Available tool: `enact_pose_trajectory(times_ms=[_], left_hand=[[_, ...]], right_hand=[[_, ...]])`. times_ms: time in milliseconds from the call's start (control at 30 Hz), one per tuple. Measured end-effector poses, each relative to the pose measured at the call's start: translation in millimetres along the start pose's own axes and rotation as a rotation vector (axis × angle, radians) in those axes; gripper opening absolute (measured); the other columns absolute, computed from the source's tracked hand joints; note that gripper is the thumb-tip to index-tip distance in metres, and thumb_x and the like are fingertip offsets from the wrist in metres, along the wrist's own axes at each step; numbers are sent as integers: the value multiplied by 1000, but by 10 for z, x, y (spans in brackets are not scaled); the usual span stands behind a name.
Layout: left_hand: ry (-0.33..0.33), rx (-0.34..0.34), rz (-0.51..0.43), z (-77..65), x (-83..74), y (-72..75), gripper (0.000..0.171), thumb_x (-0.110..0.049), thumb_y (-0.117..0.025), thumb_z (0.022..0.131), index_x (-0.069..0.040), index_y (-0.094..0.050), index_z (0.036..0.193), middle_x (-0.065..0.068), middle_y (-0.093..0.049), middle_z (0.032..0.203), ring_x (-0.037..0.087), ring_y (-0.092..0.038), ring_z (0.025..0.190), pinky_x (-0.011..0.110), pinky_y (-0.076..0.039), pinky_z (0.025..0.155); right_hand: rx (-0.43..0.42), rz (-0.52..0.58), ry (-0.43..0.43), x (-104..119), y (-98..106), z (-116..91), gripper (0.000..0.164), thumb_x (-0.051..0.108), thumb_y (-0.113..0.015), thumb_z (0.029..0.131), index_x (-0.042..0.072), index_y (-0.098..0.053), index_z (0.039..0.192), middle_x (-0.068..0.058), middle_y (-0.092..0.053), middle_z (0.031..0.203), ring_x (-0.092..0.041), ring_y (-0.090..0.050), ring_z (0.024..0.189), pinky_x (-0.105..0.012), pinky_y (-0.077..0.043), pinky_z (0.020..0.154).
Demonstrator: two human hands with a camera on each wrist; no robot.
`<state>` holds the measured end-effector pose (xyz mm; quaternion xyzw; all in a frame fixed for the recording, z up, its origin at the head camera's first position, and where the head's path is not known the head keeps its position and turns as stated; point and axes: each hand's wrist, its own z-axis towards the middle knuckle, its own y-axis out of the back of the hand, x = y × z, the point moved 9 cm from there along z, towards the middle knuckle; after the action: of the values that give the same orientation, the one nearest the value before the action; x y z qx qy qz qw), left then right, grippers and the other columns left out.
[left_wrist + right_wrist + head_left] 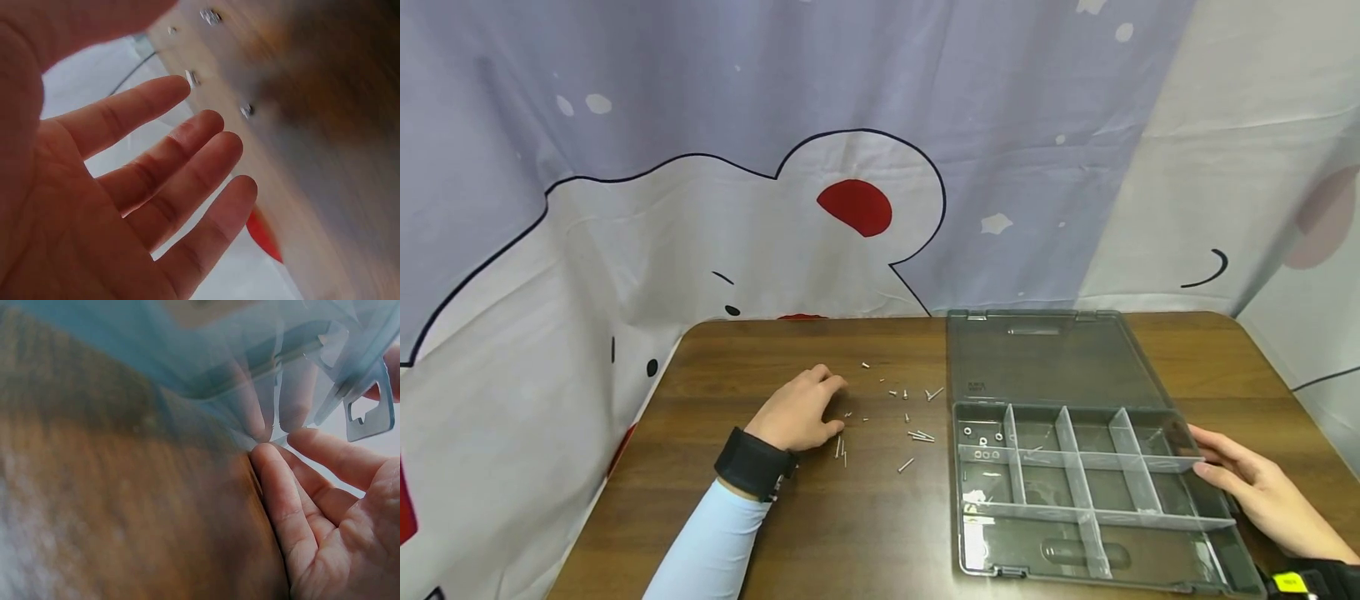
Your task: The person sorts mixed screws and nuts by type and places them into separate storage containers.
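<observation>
My left hand (801, 408) reaches over the table beside loose screws (840, 447), fingers spread and slightly bent. Its palm and fingers (181, 140) show nothing held in the left wrist view; small metal pieces (211, 17) lie beyond the fingertips. On the right side, my right hand (1262, 492) holds the edge of a clear grey compartment box (1078, 512), thumb at the rim. The right wrist view has its fingertips against the box's outer wall (206, 369), near a clip (372, 409). Several small nuts or washers (983, 441) lie in the back left compartment.
The box's lid (1037, 358) lies folded back on the wooden table (865, 533). More screws (921, 436) are scattered between my left hand and the box. A patterned cloth (662, 225) hangs behind the table.
</observation>
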<state>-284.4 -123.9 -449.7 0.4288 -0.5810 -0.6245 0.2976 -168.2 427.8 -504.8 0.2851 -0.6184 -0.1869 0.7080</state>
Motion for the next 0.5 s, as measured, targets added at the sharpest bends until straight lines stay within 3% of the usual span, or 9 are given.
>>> enact_pose_trajectory(times_ms=[167, 333, 500], left_hand=[[19, -20, 8, 20, 108, -13, 49, -20, -83, 86, -7, -67, 130, 11, -63, 120, 28, -67, 107, 43, -56, 96], [-24, -63, 21, 52, 133, -19, 34, -12, -81, 86, -6, -72, 118, 10, -66, 112, 28, -70, 98, 42, -58, 90], [-65, -112, 46, 68, 122, 1, 25, -8, -80, 86, -7, -76, 111, 8, -68, 106, 27, -71, 94, 41, -59, 85]], right_hand=[[5, -19, -26, -31, -14, -9, 54, 7, -51, 108, -10, -32, 155, 45, -32, 133, 31, -36, 114, 0, -40, 80], [2, -37, -35, -51, -13, -11, 54, 8, -52, 107, -9, -32, 155, 47, -33, 132, 31, -36, 112, 0, -40, 79], [1, -13, 13, -17, -12, 0, 53, 3, -50, 107, -11, -30, 155, 44, -32, 135, 31, -35, 116, 1, -39, 81]])
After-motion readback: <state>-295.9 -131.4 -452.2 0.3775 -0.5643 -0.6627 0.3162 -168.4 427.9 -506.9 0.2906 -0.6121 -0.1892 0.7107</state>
